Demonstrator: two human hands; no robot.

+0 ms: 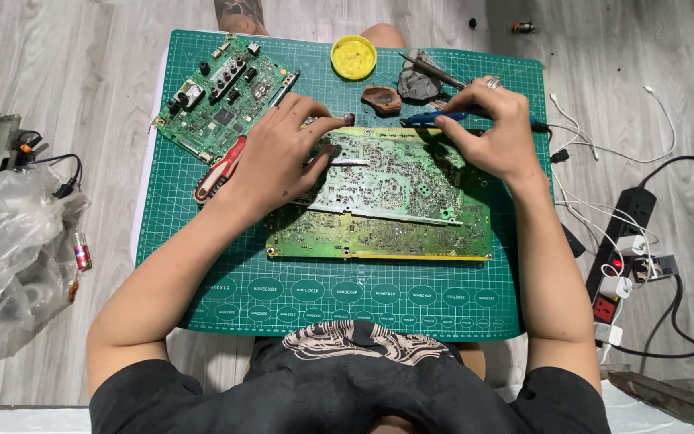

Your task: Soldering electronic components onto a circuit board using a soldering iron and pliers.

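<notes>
Circuit board point(387, 217), the large one, is lying solder-side up in the middle of the green cutting mat point(347, 301), which is covering a small table between the person's knees.

Starting at the left, a crumpled plastic bag point(18, 257) and some loose parts are sitting on the floor, out of harm's way. On the mat's left corner a second, smaller board point(222, 96) is resting, and a red-handled screwdriver point(218, 170) is lying just beside it, partly under the left wrist. If that arm is shifting, I think the screwdriver could be rolling off or nudging the small board.

The left hand point(279, 157) is pressing on the big board, its fingers pinching what looks like a thin metal piece, perhaps solder wire; I cannot tell for sure. Fingertips that near a hot joint are risking a burn, and a slip could be bridging the tightly packed pads.

The right hand point(496, 133) is closed around a blue-handled soldering iron point(443, 117), its tip pointing at the board's upper edge. Behind it a yellow lid point(353, 58), a brown dish point(381, 99) and a grey rag point(419, 80) are crowding the far edge, near the tip; the rag could be scorching.

At the right, the iron's cord is trailing towards a power strip point(620, 241) among tangled white cables point(604, 145); a snag there could be jerking the iron.
</notes>
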